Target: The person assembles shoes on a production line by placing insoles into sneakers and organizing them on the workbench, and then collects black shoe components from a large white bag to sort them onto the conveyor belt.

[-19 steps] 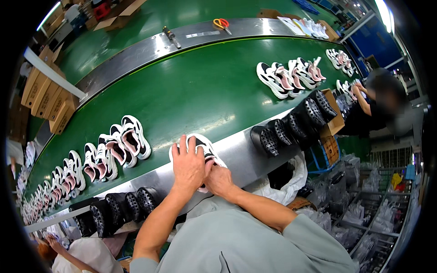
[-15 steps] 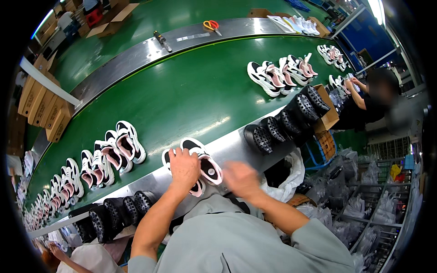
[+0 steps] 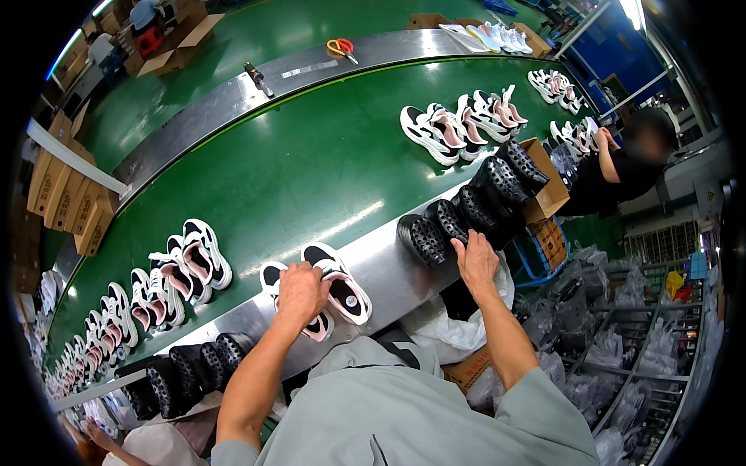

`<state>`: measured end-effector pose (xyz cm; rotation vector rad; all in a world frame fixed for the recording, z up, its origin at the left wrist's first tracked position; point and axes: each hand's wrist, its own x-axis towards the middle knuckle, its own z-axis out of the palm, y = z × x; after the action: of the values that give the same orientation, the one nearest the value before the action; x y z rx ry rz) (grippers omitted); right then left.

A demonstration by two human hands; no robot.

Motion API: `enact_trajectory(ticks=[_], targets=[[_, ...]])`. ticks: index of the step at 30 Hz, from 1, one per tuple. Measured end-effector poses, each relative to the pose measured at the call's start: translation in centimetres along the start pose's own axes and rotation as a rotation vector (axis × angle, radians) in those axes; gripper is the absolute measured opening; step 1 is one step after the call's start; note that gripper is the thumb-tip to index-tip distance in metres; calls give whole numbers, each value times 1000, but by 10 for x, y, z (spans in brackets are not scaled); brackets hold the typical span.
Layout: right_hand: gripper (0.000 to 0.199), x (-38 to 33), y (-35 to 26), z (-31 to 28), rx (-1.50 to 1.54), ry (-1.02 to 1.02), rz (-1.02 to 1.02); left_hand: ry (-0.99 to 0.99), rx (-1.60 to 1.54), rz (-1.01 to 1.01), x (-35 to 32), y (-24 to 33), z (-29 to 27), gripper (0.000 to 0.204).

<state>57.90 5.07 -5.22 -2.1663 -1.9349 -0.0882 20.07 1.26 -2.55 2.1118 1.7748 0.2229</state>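
A pair of white and black sneakers with pink lining sits on the metal ledge in front of me. My left hand (image 3: 301, 295) is closed over the left sneaker (image 3: 272, 277) and hides much of it. Beside it, the right sneaker (image 3: 347, 296) lies with its opening up and a round pale spot on its insole. My right hand (image 3: 477, 262) is at the near side of a row of black, hole-covered shoe-shaped forms (image 3: 423, 239), fingers apart, fingertips at or close to one form; contact cannot be made out.
On the green belt (image 3: 311, 171) stand more sneakers (image 3: 206, 256) at left and others (image 3: 435, 133) at far right. Further black forms (image 3: 186, 373) line the ledge at left. An open carton (image 3: 549, 186) adjoins the right row. Scissors (image 3: 342, 50) lie across the belt. A co-worker (image 3: 622, 167) works at right.
My right hand has moved right and forward from beside the sneakers to the black forms. My left hand stays on the sneaker. The whole view has shifted slightly.
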Motion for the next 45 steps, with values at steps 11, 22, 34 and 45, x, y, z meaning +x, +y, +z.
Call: enact_trajectory(ticks=[11,22,34,45], targets=[[34,-73,-117,-95,574,-509,-240,-32,-55,63,8,-13,8,43],[28,-91,-182,23,255,-307,-343,-170,-343,340,40,8,24,17],[33,-53,-167,50,380,-442,-173,72,-574,-465,22,35,76,92],[35,-53,-162,60,373,-457,-200,156,-432,-608,-128,17,25,76]])
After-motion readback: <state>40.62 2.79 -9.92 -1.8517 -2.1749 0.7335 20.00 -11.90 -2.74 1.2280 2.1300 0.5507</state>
